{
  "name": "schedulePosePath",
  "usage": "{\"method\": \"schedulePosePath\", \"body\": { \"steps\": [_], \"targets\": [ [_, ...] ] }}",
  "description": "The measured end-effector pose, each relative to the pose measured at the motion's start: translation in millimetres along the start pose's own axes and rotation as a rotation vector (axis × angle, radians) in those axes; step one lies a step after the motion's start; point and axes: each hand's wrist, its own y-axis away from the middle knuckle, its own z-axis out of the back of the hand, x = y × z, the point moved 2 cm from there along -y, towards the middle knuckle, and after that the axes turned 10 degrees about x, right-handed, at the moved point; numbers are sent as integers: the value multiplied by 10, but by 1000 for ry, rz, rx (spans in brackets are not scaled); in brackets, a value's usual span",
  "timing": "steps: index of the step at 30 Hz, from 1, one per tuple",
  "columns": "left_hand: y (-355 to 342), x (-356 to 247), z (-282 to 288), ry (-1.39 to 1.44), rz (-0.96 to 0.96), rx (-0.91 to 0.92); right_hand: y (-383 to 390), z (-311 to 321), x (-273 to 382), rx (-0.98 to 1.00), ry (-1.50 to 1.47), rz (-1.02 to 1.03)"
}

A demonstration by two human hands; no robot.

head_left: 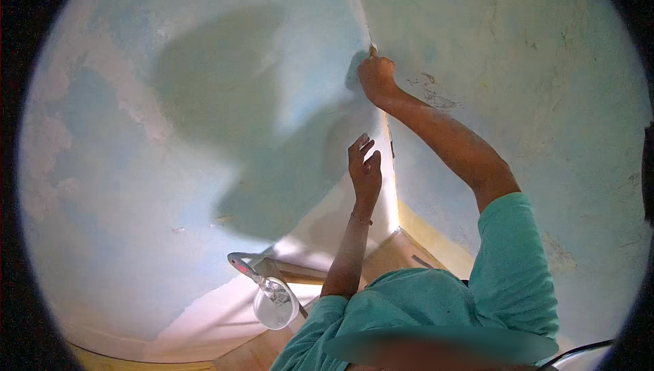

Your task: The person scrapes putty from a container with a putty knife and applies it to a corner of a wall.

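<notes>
High in the corner, where two patchy blue-green walls meet, my right hand is closed. One extended digit touches the seam, with a bit of white at its tip. Whether its curled fingers hold anything is hidden. Lower down and to the left, my left hand is raised beside the corner with its fingers apart, holding nothing. A white tub stands below and left of it. Out of the tub sticks a tool with a grey and red handle; its working end is inside.
Beside the tub is a brown wooden piece. Brown boards lie at the foot of the corner. A dark cable curves at the lower right. Flaking paint marks the right wall, and my shadow falls across the left wall.
</notes>
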Motion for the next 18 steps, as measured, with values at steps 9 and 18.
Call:
{"method": "schedulePosePath", "body": {
  "steps": [9,18],
  "targets": [
    [56,69,129,34,-69,-30,186,321,-168,155,-1936,245],
    [57,191,111,36,21,-35,12,10,10,504,-2972,738]
  ]
}}
